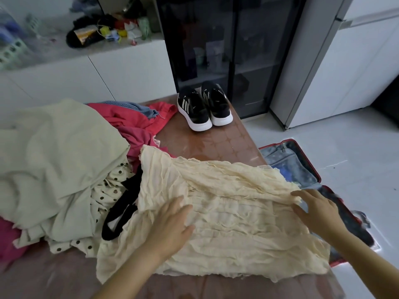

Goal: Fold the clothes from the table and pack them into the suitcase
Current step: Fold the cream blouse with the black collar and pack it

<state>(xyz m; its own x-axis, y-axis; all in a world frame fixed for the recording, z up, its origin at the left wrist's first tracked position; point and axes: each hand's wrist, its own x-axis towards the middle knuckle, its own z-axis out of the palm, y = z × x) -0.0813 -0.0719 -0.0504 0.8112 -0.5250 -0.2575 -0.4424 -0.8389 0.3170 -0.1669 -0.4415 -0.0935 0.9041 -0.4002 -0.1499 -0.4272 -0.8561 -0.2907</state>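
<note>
L hand (172, 223) + R hand (316, 209) flat on cream garment (233, 201)

Left hand (172, 223) flat, fingers spread, palm down, right hand (317, 210) flat, fingers extended, both forearms reaching forward

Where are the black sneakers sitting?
In the head view, the black sneakers stand side by side at the far end of the table, right of the red garment and before the dark glass cabinet.
</note>
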